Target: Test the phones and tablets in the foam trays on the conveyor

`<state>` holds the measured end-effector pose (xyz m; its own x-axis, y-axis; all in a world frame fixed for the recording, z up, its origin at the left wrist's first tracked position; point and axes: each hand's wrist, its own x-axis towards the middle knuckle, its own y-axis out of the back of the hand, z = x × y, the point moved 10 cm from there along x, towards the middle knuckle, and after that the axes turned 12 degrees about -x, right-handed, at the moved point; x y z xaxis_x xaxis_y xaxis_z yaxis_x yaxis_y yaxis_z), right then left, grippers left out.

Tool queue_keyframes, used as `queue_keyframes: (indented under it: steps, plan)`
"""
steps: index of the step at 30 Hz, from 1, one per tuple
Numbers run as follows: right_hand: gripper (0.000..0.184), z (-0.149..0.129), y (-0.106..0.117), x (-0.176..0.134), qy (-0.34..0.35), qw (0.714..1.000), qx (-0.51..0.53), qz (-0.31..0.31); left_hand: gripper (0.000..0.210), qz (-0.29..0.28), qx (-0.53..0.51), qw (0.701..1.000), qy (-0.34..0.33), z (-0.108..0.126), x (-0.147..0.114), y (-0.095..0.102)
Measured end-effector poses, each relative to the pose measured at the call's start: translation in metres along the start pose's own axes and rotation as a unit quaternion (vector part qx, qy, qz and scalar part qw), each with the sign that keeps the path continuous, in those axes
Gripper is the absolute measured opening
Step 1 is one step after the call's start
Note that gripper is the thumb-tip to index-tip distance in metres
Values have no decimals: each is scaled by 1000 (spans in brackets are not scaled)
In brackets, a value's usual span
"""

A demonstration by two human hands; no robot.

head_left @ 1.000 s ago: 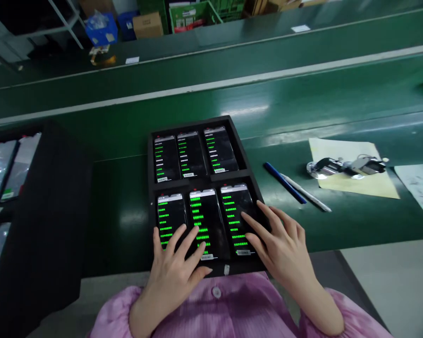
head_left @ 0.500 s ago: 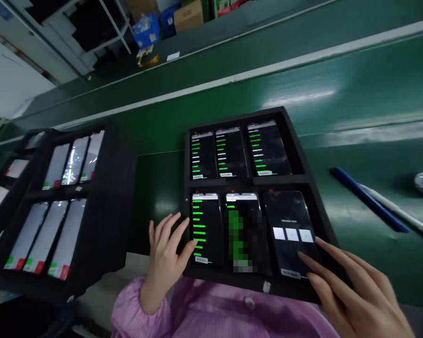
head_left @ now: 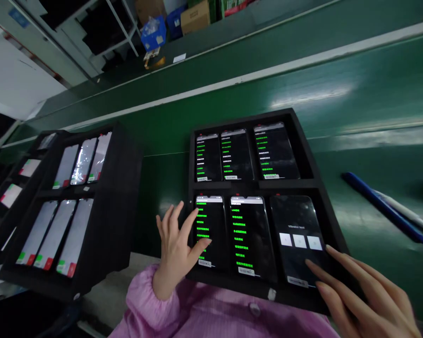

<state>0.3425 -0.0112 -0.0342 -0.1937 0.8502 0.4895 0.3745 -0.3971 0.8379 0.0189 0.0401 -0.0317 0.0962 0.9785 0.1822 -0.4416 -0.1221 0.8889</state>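
Observation:
A black foam tray (head_left: 257, 186) in front of me holds several smartphones in two rows, screens up. My left hand (head_left: 179, 244) is open, fingers spread, at the tray's left edge. Its thumb and index finger reach over the lower left phone (head_left: 215, 234), which shows a list in green text; whether they touch it I cannot tell. A similar list lights the lower middle phone (head_left: 250, 234). My right hand (head_left: 370, 291) has its fingers stretched out over the right side of the lower right phone (head_left: 296, 216). That screen reads "Vibrator test" above three white squares.
To the left stands another black tray (head_left: 102, 206) with phones showing pale screens. A blue pen (head_left: 380, 204) and a white one (head_left: 405, 206) lie right of my tray on the green bench (head_left: 162, 178). Behind are a blue bin (head_left: 154, 35) and a cardboard box (head_left: 195, 18).
The view has shifted slightly, so the trays appear farther right. My left thumb and index finger reach farther over the lower left phone. The lower middle screen, blocky before, shows clear lines.

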Motion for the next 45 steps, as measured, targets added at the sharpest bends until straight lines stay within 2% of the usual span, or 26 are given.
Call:
queue_keyframes:
  steps: [3,5,8,11,13,16,21,23,28,30,35,37,41,45]
  plan:
    - [63,1,-1,-1,-7,1000,1,4,59,45,-33,998,-1,-6,-12,12]
    - [64,1,-2,-3,-13,1000,4,5,54,50,-50,997,-17,-5,-21,15]
    - [63,2,-4,-5,-20,1000,2,-4,50,5,-53,997,-57,4,-32,11]
    - [64,2,-4,-6,-18,1000,-5,-7,52,-66,-19,994,-84,15,-44,2]
    - [64,1,-3,-5,-7,1000,-11,-1,55,-94,9,991,-99,20,-52,-1]
    - [63,1,-3,-3,-6,1000,-16,-3,57,-105,50,985,-126,24,-63,-2]
    - [64,3,-3,-3,-16,1000,-16,-3,64,-104,91,982,-130,19,-70,-9]
    - [59,3,-3,-4,-12,1000,-14,-2,67,-104,92,981,-135,19,-70,-12]
    - [23,-2,2,5,-4,999,-37,-14,66,-99,80,981,-143,18,-72,-13]
    - [17,-8,5,14,-3,998,-52,-20,66,-96,73,982,-143,17,-72,-13]
    - [37,-25,-2,37,-10,994,-91,-63,66,-91,61,985,-136,15,-72,-14]
    - [36,-34,-3,46,-12,996,-74,-55,68,-94,61,984,-137,16,-72,-14]
    - [40,-60,-14,63,44,997,-26,-58,69,-96,64,984,-134,17,-72,-14]
    - [39,-70,-24,71,73,995,-9,-61,68,-95,68,984,-132,16,-72,-13]
